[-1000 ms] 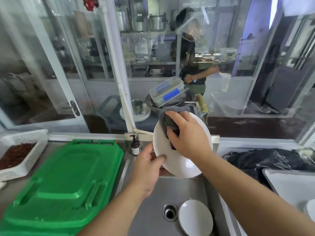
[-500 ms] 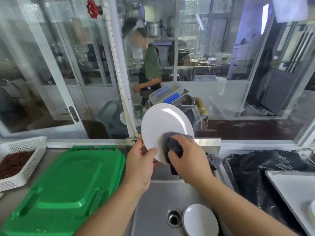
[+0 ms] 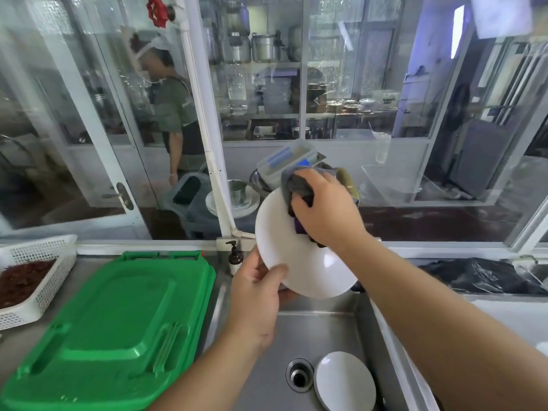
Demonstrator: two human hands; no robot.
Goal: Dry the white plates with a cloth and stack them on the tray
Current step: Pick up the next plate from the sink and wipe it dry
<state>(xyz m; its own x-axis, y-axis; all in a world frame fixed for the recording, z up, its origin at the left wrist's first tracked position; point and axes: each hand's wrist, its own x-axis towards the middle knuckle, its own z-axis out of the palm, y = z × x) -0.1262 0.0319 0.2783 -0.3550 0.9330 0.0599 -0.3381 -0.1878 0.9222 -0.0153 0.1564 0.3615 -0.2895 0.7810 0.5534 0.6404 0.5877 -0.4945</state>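
Note:
A white plate (image 3: 299,256) is held tilted above the steel sink (image 3: 332,330). My left hand (image 3: 258,295) grips its lower left rim, thumb on the face. My right hand (image 3: 324,209) holds a bunched grey cloth (image 3: 292,185) and presses it against the plate's upper edge. A second white plate (image 3: 344,381) lies in the sink basin beside the drain (image 3: 299,375). At the far right a pale tray (image 3: 510,315) is only partly visible behind my right forearm.
A large green plastic lid (image 3: 112,321) covers the counter at left, with a white basket of red chillies (image 3: 32,280) behind it. A small pump bottle (image 3: 235,258) stands by the sink. A black plastic bag (image 3: 480,274) lies at right. Glass windows rise ahead, with a person behind them.
The plate has tipped from upright to slanting down toward the right. My right hand with the cloth moved from the plate's lower middle up to its top edge.

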